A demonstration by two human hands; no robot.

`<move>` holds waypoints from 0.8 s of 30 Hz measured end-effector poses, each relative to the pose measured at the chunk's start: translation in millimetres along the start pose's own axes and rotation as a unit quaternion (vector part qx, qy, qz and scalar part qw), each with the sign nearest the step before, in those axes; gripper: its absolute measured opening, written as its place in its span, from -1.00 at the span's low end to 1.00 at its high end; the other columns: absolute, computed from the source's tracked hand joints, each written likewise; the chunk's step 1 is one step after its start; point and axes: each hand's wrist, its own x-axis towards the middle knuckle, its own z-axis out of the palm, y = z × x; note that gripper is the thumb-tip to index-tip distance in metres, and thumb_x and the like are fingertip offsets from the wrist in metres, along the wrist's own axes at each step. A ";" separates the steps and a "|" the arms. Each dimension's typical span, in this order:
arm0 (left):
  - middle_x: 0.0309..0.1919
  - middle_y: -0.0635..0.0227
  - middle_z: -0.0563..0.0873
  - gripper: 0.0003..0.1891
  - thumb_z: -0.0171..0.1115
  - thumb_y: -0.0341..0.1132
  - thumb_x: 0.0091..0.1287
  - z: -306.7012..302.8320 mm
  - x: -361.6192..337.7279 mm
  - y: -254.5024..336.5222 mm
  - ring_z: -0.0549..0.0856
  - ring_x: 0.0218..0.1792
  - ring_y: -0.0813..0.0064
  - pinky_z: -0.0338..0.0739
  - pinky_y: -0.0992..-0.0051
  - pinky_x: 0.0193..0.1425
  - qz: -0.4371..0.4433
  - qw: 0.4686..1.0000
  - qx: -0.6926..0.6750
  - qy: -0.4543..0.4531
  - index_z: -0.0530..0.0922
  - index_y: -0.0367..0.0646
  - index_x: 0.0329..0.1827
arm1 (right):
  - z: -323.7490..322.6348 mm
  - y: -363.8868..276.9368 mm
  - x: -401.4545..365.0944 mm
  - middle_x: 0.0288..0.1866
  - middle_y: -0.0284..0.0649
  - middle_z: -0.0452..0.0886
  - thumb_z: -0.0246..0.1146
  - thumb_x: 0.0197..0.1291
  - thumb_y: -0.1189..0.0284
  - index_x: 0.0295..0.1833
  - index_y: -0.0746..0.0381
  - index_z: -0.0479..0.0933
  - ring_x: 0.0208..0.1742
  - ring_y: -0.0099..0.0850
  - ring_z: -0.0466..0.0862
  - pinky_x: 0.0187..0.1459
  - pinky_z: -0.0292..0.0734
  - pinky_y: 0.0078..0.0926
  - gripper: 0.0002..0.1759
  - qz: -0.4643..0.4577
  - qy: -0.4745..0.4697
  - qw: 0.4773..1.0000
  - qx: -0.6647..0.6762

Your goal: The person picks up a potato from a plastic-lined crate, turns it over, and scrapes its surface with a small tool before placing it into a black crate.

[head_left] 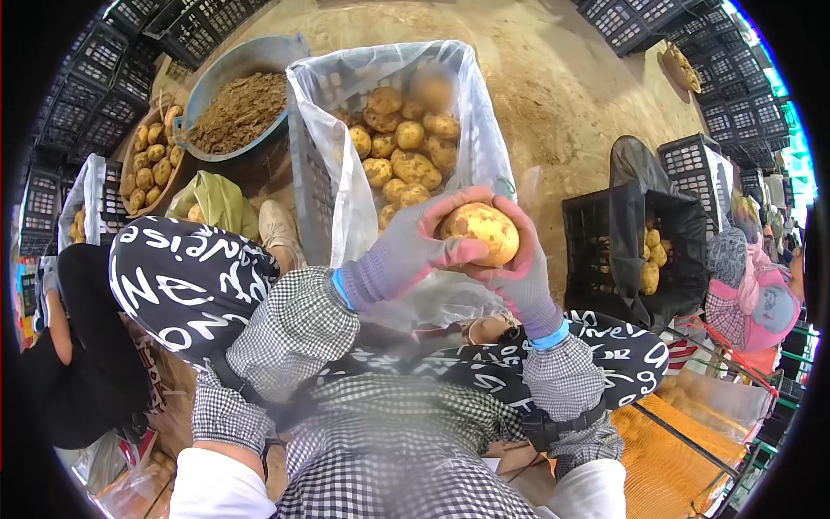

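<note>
Both of my gloved hands are closed around one large yellow potato (481,233), held up in front of my body. My left hand (415,238), in a grey and pink glove, grips its left side, with the thumb along the lower edge. On the other side my right hand (523,268) wraps its fingers round the potato's right edge and underside. Just beyond the hands stands a crate lined with clear plastic (324,73), partly filled with loose potatoes (411,169). The near part of the crate is hidden behind my hands.
A blue tub of soil (238,112) stands left of the crate, beside a basket of potatoes (151,164). At right, a black-lined crate (596,251) holds several potatoes. An orange mesh sack (683,441) lies lower right. People sit at both sides; stacked black crates (95,78) line the back.
</note>
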 end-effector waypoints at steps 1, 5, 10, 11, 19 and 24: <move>0.13 0.31 0.62 -0.38 0.37 -0.11 0.36 -0.6 -1.7 2.6 0.59 0.16 0.53 0.52 0.49 0.30 -0.002 1.000 0.018 0.007 0.44 -0.28 0.37 | -1.8 4.0 -0.5 0.38 -0.18 0.39 0.58 -0.15 0.62 0.51 0.28 0.16 0.33 -0.38 0.50 0.31 0.48 -0.41 0.07 -0.005 0.002 1.000 -0.012; 0.10 0.30 0.64 -0.41 0.35 -0.12 0.38 -6.8 -5.0 15.0 0.62 0.15 0.50 0.53 0.48 0.30 -0.058 0.997 -0.028 0.046 0.44 -0.29 0.36 | -7.8 12.7 -3.4 0.39 -0.18 0.39 0.57 -0.14 0.65 0.49 0.30 0.18 0.33 -0.37 0.50 0.33 0.47 -0.39 0.05 0.008 0.004 1.000 0.000; 0.22 0.26 0.54 -0.33 0.41 -0.25 0.33 3.0 -2.9 14.3 0.54 0.25 0.49 0.47 0.48 0.36 -0.069 0.995 -0.031 0.059 0.34 -0.30 0.44 | -6.9 16.3 -2.3 0.43 -0.11 0.37 0.50 -0.11 0.69 0.48 0.31 0.20 0.41 -0.31 0.43 0.38 0.41 -0.33 -0.02 -0.120 0.019 0.990 -0.075; 0.26 0.26 0.51 -0.30 0.43 -0.29 0.31 3.6 -3.3 3.8 0.51 0.28 0.49 0.45 0.48 0.38 -0.043 0.998 0.002 0.037 0.30 -0.29 0.46 | -11.8 24.1 0.0 0.43 -0.09 0.36 0.49 -0.11 0.69 0.47 0.31 0.21 0.43 -0.30 0.42 0.39 0.40 -0.32 -0.03 -0.177 0.032 0.972 -0.153; 0.44 0.25 0.26 -0.03 0.53 -0.39 0.18 0.4 1.7 0.6 0.41 0.39 0.44 0.37 0.46 0.44 0.005 1.000 -0.003 -0.027 0.06 -0.25 0.58 | -12.8 0.8 0.7 0.51 -0.06 0.31 0.48 -0.15 0.65 0.51 0.32 0.16 0.47 -0.26 0.37 0.45 0.31 -0.34 0.04 -0.117 0.042 0.959 -0.256; 0.40 0.27 0.31 -0.07 0.53 -0.44 0.15 -1.3 3.5 9.6 0.42 0.38 0.44 0.41 0.48 0.42 -0.045 0.998 -0.046 0.004 0.13 -0.26 0.55 | -19.0 4.1 -2.0 0.51 -0.05 0.29 0.50 -0.15 0.61 0.51 0.30 0.19 0.46 -0.24 0.39 0.43 0.33 -0.35 0.03 -0.236 0.046 0.897 -0.370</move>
